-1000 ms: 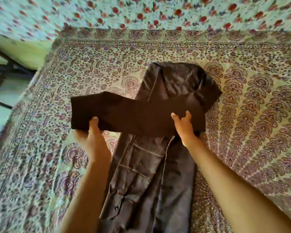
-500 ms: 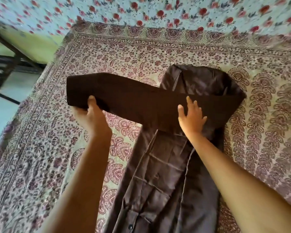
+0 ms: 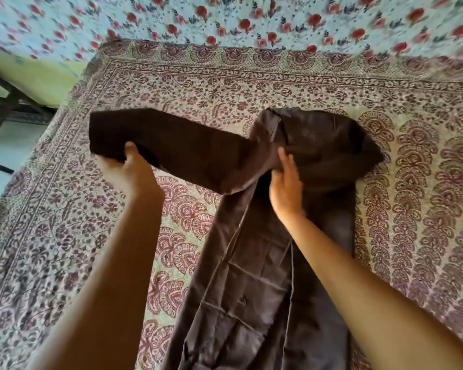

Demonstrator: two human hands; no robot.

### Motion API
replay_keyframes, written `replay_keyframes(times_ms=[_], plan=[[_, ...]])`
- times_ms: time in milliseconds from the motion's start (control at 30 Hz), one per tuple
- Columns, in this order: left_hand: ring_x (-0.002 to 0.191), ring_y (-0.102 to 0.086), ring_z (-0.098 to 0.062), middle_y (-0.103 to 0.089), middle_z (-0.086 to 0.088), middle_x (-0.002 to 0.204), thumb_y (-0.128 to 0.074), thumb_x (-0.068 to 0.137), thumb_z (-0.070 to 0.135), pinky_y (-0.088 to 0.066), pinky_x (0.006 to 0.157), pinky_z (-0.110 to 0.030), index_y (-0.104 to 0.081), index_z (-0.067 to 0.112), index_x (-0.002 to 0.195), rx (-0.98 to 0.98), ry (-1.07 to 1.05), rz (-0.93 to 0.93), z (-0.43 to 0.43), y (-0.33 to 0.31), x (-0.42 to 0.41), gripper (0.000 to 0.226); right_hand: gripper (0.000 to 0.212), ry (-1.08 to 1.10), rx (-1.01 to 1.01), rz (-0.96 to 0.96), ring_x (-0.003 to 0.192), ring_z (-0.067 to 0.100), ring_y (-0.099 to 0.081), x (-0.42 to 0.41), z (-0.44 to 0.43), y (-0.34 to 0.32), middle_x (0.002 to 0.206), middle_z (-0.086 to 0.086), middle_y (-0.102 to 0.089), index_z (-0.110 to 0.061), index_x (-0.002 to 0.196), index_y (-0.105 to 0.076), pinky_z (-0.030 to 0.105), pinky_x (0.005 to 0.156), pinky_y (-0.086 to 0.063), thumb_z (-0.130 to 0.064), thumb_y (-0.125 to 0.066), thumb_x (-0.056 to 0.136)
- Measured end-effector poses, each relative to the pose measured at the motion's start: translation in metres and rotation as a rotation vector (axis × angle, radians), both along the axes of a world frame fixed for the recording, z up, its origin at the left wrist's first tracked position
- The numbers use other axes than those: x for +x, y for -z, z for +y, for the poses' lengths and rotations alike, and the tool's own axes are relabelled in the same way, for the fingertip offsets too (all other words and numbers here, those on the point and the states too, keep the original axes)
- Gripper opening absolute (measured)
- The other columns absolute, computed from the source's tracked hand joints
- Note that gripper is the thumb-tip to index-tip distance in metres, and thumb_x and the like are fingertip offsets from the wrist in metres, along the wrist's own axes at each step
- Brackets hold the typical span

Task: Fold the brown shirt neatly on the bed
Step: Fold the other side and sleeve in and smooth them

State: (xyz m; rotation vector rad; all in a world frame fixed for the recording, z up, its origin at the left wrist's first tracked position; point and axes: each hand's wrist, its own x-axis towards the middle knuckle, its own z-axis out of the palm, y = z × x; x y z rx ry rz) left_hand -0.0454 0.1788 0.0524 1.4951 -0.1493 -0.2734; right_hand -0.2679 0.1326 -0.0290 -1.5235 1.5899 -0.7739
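Your brown shirt (image 3: 251, 276) lies lengthwise on the bed (image 3: 417, 209), folded into a narrow strip with its collar end far from you. Your left hand (image 3: 129, 172) grips the sleeve (image 3: 185, 150) near its cuff, thumb on top and fingers curled beneath, holding it stretched out to the left. Your right hand (image 3: 286, 190) lies flat with its fingers straight, pressing the shirt where the sleeve meets the body. A floral sheet (image 3: 225, 17) runs along the far edge of the bed's paisley cover.
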Motion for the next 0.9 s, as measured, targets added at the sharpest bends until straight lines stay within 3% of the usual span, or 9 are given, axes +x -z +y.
replay_keyframes(times_ms=[67, 133, 200, 233, 333, 467, 567, 800, 900], plan=[[0.110, -0.057, -0.013, -0.055, -0.001, 0.121, -0.056, 0.087, 0.005, -0.046, 0.099, -0.031, -0.039, 0.011, 0.136, 0.103, 0.064, 0.038, -0.002, 0.020, -0.011, 0.053, 0.053, -0.237, -0.019, -0.171, 0.144, 0.020, -0.013, 0.017, -0.002, -0.012, 0.155, 0.005, -0.017, -0.025, 0.146, -0.024, 0.042, 0.117, -0.009, -0.015, -0.038, 0.095], [0.112, -0.054, -0.012, -0.051, -0.001, 0.126, -0.068, 0.079, 0.018, -0.043, 0.097, -0.027, -0.028, 0.016, 0.141, 0.257, 0.254, 0.247, -0.001, 0.055, -0.016, 0.074, 0.064, -0.494, 0.026, 0.012, 0.145, 0.021, -0.003, 0.020, -0.002, -0.009, 0.157, 0.001, -0.006, -0.032, 0.147, -0.011, 0.047, 0.114, 0.000, -0.022, -0.045, 0.094], [0.123, -0.048, -0.023, -0.044, -0.004, 0.140, -0.082, 0.047, 0.054, -0.040, 0.100, -0.042, -0.027, 0.024, 0.140, 0.539, 0.304, 0.365, 0.005, 0.093, -0.023, 0.112, 0.071, -0.568, 0.060, 0.123, 0.145, 0.022, 0.000, 0.006, -0.003, 0.002, 0.158, 0.002, -0.003, -0.031, 0.148, -0.008, 0.048, 0.114, 0.002, -0.030, -0.052, 0.091], [0.131, -0.039, -0.028, -0.034, -0.006, 0.148, -0.080, 0.045, 0.061, -0.035, 0.103, -0.049, -0.025, 0.025, 0.142, 0.706, 0.337, 0.333, 0.008, 0.100, -0.034, 0.117, 0.071, -0.535, 0.054, 0.119, 0.145, 0.020, -0.003, -0.006, -0.004, 0.007, 0.157, 0.003, -0.007, -0.028, 0.148, -0.012, 0.046, 0.115, 0.001, -0.029, -0.053, 0.090], [0.143, -0.013, -0.028, -0.009, -0.008, 0.156, -0.062, 0.083, 0.024, -0.020, 0.114, -0.048, -0.023, 0.019, 0.146, 0.868, 0.432, -0.195, 0.008, 0.086, -0.095, 0.074, 0.057, -0.357, -0.057, 0.112, 0.141, 0.020, -0.023, -0.049, -0.013, 0.020, 0.152, 0.009, -0.027, -0.017, 0.142, -0.033, 0.044, 0.116, -0.016, -0.019, -0.054, 0.089], [0.138, -0.027, -0.022, -0.042, -0.002, 0.143, -0.047, 0.092, 0.018, -0.019, 0.111, -0.044, -0.051, 0.021, 0.128, 0.747, 0.690, -0.611, -0.031, 0.087, -0.139, 0.036, 0.047, -0.259, -0.246, 0.297, 0.129, 0.029, -0.044, -0.107, -0.042, 0.028, 0.137, 0.017, -0.048, -0.004, 0.129, -0.051, 0.041, 0.108, -0.034, -0.005, -0.047, 0.082], [0.130, -0.037, -0.023, -0.055, -0.003, 0.130, -0.042, 0.095, 0.024, -0.021, 0.108, -0.043, -0.056, 0.020, 0.122, 0.736, 0.823, -0.804, -0.079, 0.084, -0.157, 0.030, 0.051, -0.274, -0.269, 0.395, 0.124, 0.029, -0.049, -0.128, -0.072, 0.027, 0.141, 0.010, -0.045, -0.007, 0.132, -0.048, 0.043, 0.100, -0.043, 0.000, -0.045, 0.082], [0.132, -0.035, -0.023, -0.049, -0.002, 0.137, -0.043, 0.093, 0.021, -0.019, 0.108, -0.045, -0.033, 0.026, 0.141, 0.896, 1.224, -0.972, -0.183, 0.102, -0.190, 0.049, 0.064, -0.389, -0.105, 0.587, 0.119, 0.035, -0.050, -0.130, -0.157, 0.021, 0.157, 0.000, -0.011, -0.022, 0.148, -0.014, 0.043, 0.087, -0.045, -0.013, -0.042, 0.092], [0.125, -0.045, -0.024, -0.061, 0.001, 0.122, -0.052, 0.091, 0.026, -0.025, 0.105, -0.043, -0.047, 0.026, 0.132, 0.893, 1.236, -0.910, -0.210, 0.106, -0.197, 0.041, 0.056, -0.377, -0.027, 0.717, 0.123, 0.037, -0.045, -0.135, -0.183, 0.020, 0.149, 0.011, -0.025, -0.015, 0.145, -0.022, 0.044, 0.092, -0.041, -0.029, -0.043, 0.096]])
